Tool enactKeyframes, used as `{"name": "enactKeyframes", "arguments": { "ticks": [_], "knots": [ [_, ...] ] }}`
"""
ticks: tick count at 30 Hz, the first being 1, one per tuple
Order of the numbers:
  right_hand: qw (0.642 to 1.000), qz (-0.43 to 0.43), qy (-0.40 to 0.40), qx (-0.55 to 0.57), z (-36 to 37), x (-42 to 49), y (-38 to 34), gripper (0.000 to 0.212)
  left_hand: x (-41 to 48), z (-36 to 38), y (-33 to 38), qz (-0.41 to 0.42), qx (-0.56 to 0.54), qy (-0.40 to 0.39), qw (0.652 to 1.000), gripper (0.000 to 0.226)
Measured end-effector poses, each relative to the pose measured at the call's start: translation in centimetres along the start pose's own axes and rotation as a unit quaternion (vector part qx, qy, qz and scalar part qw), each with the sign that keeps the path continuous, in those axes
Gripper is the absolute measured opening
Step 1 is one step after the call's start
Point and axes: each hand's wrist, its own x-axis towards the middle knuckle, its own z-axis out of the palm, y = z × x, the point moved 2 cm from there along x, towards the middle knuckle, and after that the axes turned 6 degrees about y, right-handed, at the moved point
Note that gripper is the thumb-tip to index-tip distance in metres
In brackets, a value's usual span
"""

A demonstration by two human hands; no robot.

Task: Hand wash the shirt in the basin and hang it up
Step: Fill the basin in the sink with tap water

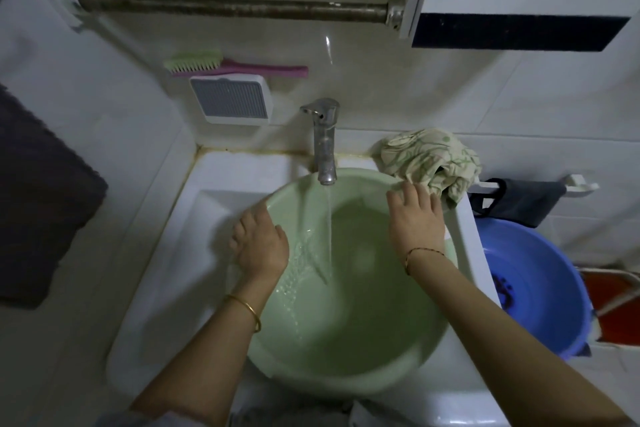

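Note:
A pale green basin [363, 357] sits in the white sink [207, 204] under the metal tap [325, 142], and water runs from the tap into it. My left hand [259, 246] grips the basin's left rim. My right hand [415, 218] rests on the rim at the back right, its fingertips touching the crumpled cream shirt [429, 156] with a green pattern, which lies on the sink's back right corner. The basin holds shallow water and no cloth.
A blue basin [540, 288] stands to the right below the sink. A dark cloth [519, 201] hangs on a small white rail. A rusty bar [235, 7] runs along the wall above. A pink-and-green brush [221, 66] lies on a soap holder [232, 99]. A dark towel [38, 201] hangs at left.

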Motion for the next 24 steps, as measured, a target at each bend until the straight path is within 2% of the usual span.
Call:
{"name": "enactKeyframes", "arguments": {
  "ticks": [4,10,15,24],
  "knots": [
    [1.000,-0.001,-0.003,0.002,1.3,-0.8,0.8,0.033,-0.9,0.7,-0.8,0.000,0.034,0.001,0.999,0.054],
    [0.999,0.017,0.015,0.029,1.9,-1.2,1.5,0.055,-0.4,0.5,-1.0,-0.013,0.009,0.027,1.000,0.054],
    [1.000,0.021,0.007,0.010,2.5,-1.4,1.4,0.065,-1.1,0.8,-1.0,0.030,0.036,0.043,0.998,0.063],
    [0.999,0.012,0.008,0.032,3.3,-1.6,2.1,0.071,-1.1,0.5,-0.6,0.007,0.017,0.024,1.000,0.073]
  ]
}}
